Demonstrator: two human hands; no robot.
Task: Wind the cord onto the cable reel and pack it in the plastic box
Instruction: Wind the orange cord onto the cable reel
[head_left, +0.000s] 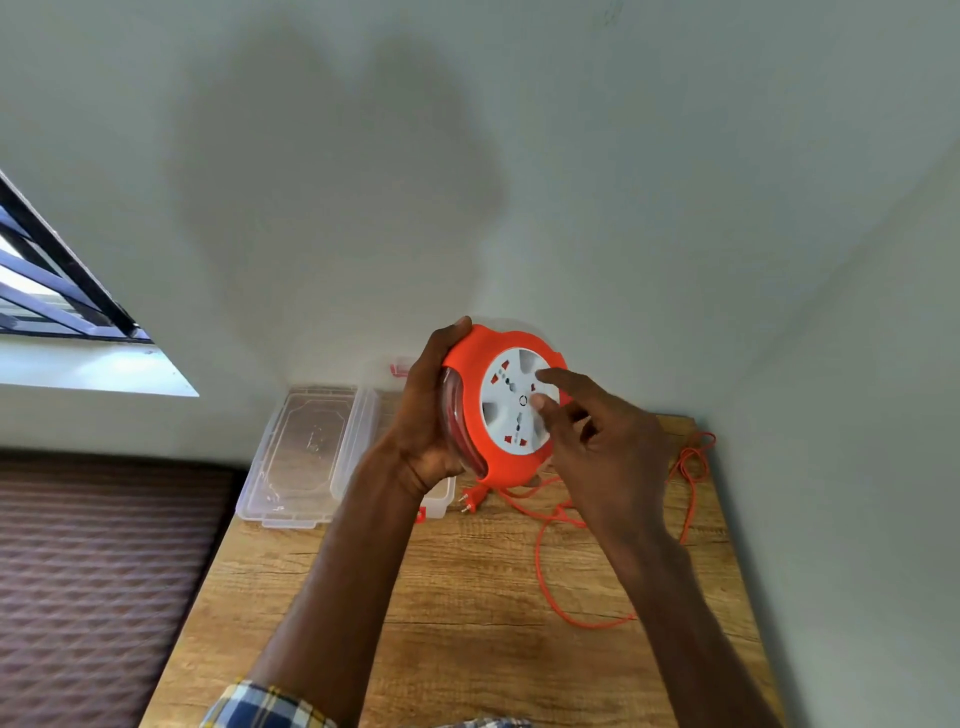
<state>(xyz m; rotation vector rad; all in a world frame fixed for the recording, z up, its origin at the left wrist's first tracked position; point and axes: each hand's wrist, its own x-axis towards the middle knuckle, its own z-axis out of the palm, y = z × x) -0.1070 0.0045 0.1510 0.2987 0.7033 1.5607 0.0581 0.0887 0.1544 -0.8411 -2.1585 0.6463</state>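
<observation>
My left hand (428, 415) grips the left edge of an orange cable reel (480, 364), holding it upright above the wooden table (415, 597). The reel's white socket face (511, 410) is turned toward me. My right hand (592, 431) rests its index and middle fingertips on that white face, fingers apart. Loose orange cord (540, 561) trails from under the reel in loops across the table's right side. The cord's orange two-pin plug (470, 500) lies on the table just below the reel. The clear plastic box (439, 501) sits mostly hidden behind my left wrist.
A clear plastic lid (306, 452) lies at the table's far left corner. Walls close off the table at the back and right. A patterned brown surface (98, 571) lies left of the table, below a barred window (47, 280).
</observation>
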